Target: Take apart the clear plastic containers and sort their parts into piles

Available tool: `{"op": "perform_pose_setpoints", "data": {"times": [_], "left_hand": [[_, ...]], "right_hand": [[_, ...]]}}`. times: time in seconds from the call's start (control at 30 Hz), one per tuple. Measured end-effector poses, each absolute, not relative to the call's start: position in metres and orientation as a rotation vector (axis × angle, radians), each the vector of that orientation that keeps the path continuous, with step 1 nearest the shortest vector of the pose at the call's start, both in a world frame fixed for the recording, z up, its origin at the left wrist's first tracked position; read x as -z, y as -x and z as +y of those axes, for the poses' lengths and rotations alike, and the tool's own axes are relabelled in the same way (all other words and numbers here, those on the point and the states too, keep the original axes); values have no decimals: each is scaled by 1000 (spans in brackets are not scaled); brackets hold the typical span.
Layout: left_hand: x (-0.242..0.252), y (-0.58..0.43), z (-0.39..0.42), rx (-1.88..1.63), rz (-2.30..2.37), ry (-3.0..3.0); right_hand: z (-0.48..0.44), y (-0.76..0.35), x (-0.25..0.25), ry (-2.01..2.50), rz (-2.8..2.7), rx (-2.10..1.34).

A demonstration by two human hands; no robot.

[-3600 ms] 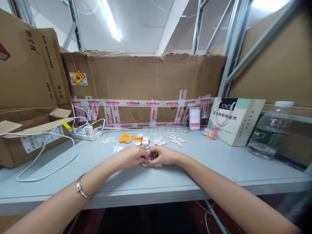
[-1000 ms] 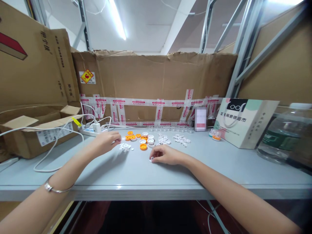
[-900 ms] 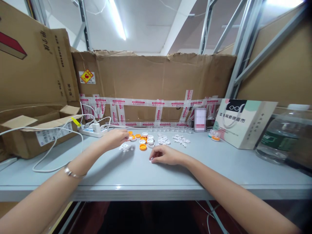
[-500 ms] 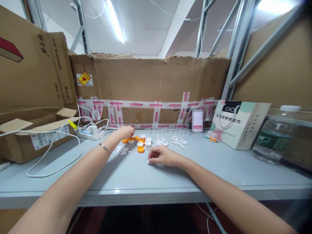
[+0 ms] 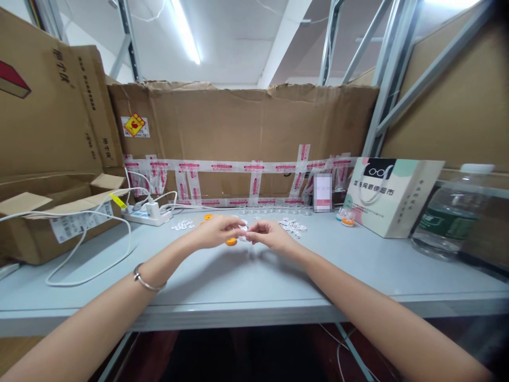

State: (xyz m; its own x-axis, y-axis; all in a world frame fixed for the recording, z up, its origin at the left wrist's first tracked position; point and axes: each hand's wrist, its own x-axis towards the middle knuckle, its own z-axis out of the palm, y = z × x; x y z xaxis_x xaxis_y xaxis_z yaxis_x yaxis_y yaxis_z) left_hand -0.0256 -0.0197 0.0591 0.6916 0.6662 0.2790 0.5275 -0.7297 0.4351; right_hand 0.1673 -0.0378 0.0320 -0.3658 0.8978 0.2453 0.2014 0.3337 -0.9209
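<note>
My left hand [image 5: 219, 232] and my right hand [image 5: 269, 235] meet fingertip to fingertip just above the table. The right thumb and fingers pinch a small white disc [image 5: 245, 233], mostly covered by the fingers. My left fingers are bent towards it; whatever they hold is hidden. Behind the hands sit white rings [image 5: 243, 227] and orange rings [image 5: 231, 242], partly blocked from sight. Small white pieces [image 5: 293, 227] lie in a loose pile to the right, and more white pieces [image 5: 183, 225] are spread out behind my left wrist.
Clear cups [image 5: 274, 210] line the back of the table, with a phone [image 5: 322, 192] upright at their right end. Farther right are a clear-topped orange piece [image 5: 348, 218], a paper bag [image 5: 387, 204] and a water bottle [image 5: 445, 223]. A power strip [image 5: 149, 214] and cables lie left.
My left hand has come back from the orange rings, towards me and to the right, to meet my right hand. The right hand has lifted the white disc off the table.
</note>
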Motion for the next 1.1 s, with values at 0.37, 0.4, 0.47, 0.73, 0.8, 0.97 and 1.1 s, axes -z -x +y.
{"op": "perform_pose_setpoints", "data": {"times": [0.37, 0.4, 0.47, 0.73, 0.8, 0.97, 1.1], "left_hand": [[-45, 58, -10, -935, 1170, -2303], [-48, 78, -2, -953, 1261, -2312], [-50, 121, 13, -911, 1464, -2275], [-31, 204, 43, -622, 1908, -2220], [-26, 202, 48, -611, 1907, -2215], [-18, 195, 57, -638, 1881, -2164], [-14, 191, 58, -744, 1847, -2105]], "right_hand": [[-42, -171, -36, 962, -1725, -1066], [-42, -173, -38, 962, -1701, -1048], [-40, -179, -44, 963, -1643, -1009], [-23, -250, -71, 913, -1204, -775], [-27, -278, -76, 923, -1104, -601], [-45, -336, -79, 782, -831, 132], [-37, -344, -72, 918, -1007, 161]]}}
